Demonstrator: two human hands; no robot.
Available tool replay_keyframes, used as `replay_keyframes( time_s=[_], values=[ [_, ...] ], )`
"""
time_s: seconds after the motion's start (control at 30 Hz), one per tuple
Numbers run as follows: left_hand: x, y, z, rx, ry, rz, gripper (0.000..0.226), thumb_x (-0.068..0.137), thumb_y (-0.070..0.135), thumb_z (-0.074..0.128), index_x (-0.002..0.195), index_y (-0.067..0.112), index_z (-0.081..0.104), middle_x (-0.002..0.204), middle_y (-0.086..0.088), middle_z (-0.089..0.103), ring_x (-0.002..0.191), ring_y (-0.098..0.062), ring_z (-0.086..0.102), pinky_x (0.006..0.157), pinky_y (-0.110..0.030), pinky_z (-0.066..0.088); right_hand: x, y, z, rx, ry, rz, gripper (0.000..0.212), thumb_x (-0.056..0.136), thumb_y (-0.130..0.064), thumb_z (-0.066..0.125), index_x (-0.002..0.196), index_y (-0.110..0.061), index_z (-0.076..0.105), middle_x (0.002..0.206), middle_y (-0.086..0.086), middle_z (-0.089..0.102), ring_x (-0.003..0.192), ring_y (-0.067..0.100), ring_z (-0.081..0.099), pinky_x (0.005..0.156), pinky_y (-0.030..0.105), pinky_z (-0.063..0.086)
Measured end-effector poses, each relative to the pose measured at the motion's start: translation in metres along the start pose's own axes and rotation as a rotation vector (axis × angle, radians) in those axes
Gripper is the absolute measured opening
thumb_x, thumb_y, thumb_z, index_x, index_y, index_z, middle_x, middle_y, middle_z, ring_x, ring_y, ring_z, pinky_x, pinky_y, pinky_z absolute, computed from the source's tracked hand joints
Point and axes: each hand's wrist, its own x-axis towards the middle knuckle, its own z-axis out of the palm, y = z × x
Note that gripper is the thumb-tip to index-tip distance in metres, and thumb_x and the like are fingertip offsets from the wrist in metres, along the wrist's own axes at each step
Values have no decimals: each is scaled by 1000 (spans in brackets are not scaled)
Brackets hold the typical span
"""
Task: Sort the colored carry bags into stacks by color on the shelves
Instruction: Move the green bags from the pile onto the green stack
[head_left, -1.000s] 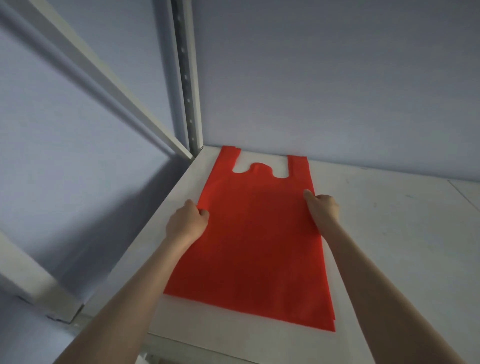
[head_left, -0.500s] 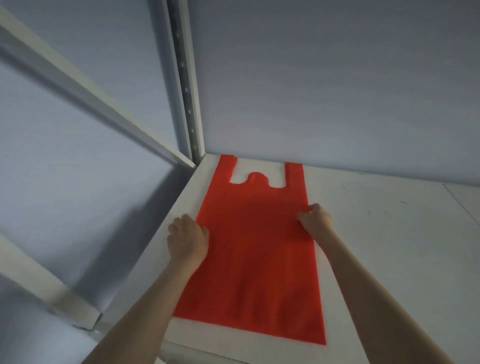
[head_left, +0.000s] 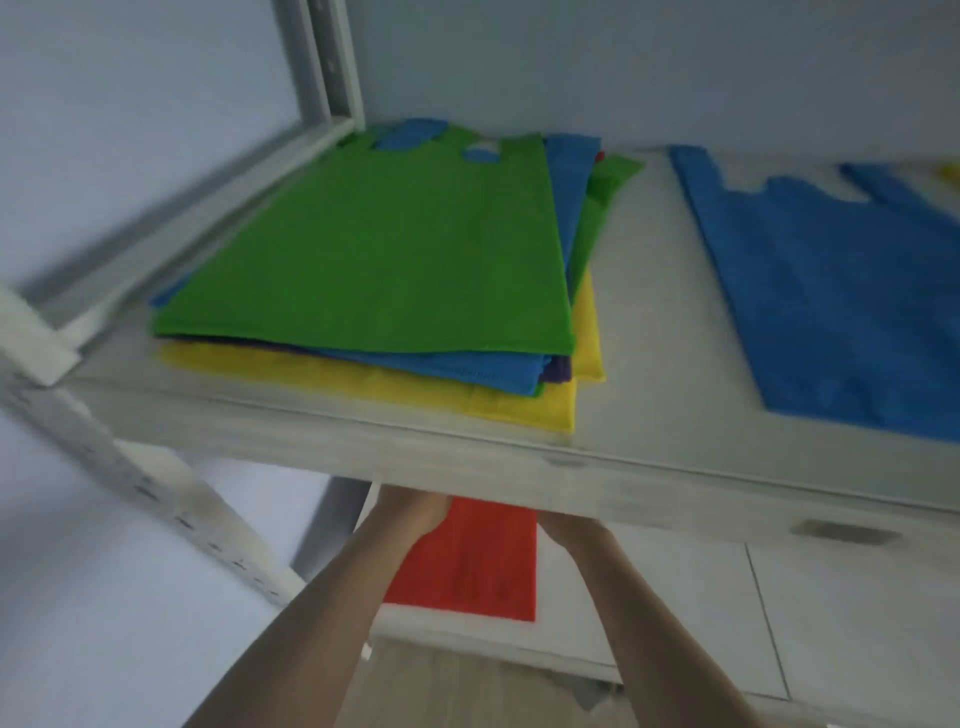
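A red carry bag lies flat on the lower shelf. My left hand rests at its left edge and my right hand at its right edge. The front edge of the upper shelf hides most of both hands, so their fingers do not show. On the upper shelf lies a mixed pile with a green bag on top and blue, purple and yellow bags under it. A separate blue bag lies flat to its right.
A pale metal upright stands at the back left corner and a perforated front post slants down at the left. A bit of yellow shows at the far right edge. Wooden floor is visible below the lower shelf.
The view has lifted and pulled back, bringing the upper shelf with its mixed pile and blue bag into sight. My hands stay at the red bag's sides, now half hidden under the shelf edge.
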Motion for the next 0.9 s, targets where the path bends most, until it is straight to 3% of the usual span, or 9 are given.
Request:
replay_keyframes(
  time_s=[0.13,0.37,0.47,0.53,0.57,0.63,0.77,0.83,0.9],
  values=[
    [-43,14,-29,143,-104,72,33,93,19,42,114,-2,56,121,-19,59,115,-33,54,93,-38,44,-54,-73,-11,-668,57,401,42,95,-8,31,134,-3,44,142,20,44,132,31,43,107,37,37],
    [-128,39,-95,127,-260,94,37,95,16,38,122,-7,50,128,-23,53,120,-34,51,101,-42,42,-130,-157,-26,-850,-126,367,31,91,-2,35,112,5,57,122,20,57,113,33,56,74,29,48],
    [-155,52,-141,105,-245,131,38,94,18,40,118,-8,53,103,-25,61,96,-36,60,91,-42,46,-159,-208,-42,-861,-192,399,18,91,-5,41,85,-3,58,97,12,64,77,20,58,56,22,43],
    [-163,58,-175,102,-192,152,37,94,16,38,114,-10,55,75,-15,53,64,-24,48,69,-34,41,-166,-241,-55,-787,-203,412,22,91,-10,47,108,-1,59,105,10,67,79,17,58,62,23,46],
    [-166,60,-192,101,-167,158,36,94,15,38,114,-10,54,78,-17,54,63,-21,42,64,-31,35,-166,-258,-61,-754,-205,418,28,91,-12,49,116,-2,56,106,10,66,80,16,59,65,24,47],
    [-164,62,-222,102,-117,143,33,95,15,38,114,-7,54,105,-23,60,75,-24,48,67,-28,32,-157,-286,-72,-710,-162,409,31,91,-13,51,119,-1,56,101,7,65,75,15,60,72,27,50],
    [-133,45,-262,113,-52,87,31,95,17,39,107,-4,58,106,-20,60,97,-32,60,77,-36,46,-114,-329,-81,-673,-19,324,30,93,-9,45,117,2,59,114,11,67,84,17,59,90,34,50],
    [-108,31,-274,102,-36,44,36,97,18,38,120,-6,53,121,-21,58,113,-33,57,91,-38,46,-85,-340,-80,-678,66,298,31,94,-3,42,120,7,57,111,13,64,93,22,60,91,33,49],
    [-79,12,-281,76,-7,-1,35,97,16,38,121,-5,52,111,-19,61,115,-32,56,88,-37,46,-57,-350,-77,-762,94,265,33,96,1,35,124,7,53,103,16,61,96,26,62,81,28,50]
  ],
)
